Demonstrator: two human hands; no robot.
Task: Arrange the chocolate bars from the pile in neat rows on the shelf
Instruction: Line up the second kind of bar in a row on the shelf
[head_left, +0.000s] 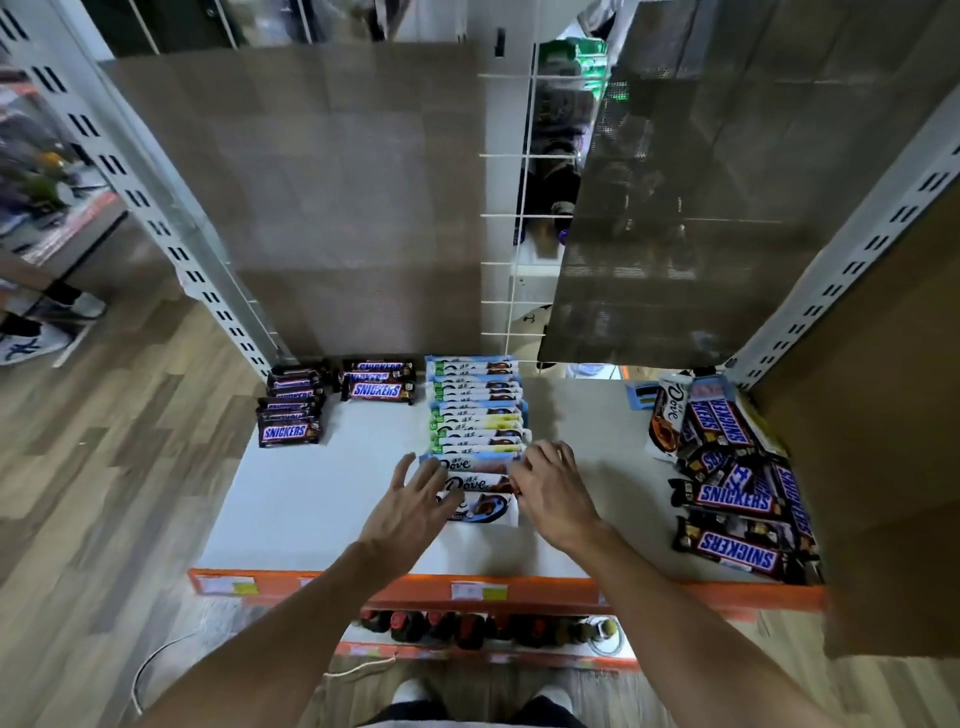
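- Shelf (311, 509) space first: there's bare white surface left of the Dove column (475, 410), and more between that column and the pile (737, 488). Both stretches run right up to the orange front edge (545, 590).
- The pile is jumbled at the right end, tight against a cardboard box (883, 467). It's mostly Snickers.
- Two short Snickers rows (291, 410) sit in the back left corner, just beside the slotted upright (156, 218).
- The Dove column runs down the middle from the back and stops short of the front edge.
- The left hand (410, 504) is palm down with fingers spread and fairly straight. Its tips rest on the left ends of the nearest bars (485, 506), gripping nothing.
- The right hand (550, 493) is palm down with fingers bent against the right ends of those same bars. Honestly can't tell if it's pinching one or just touching.
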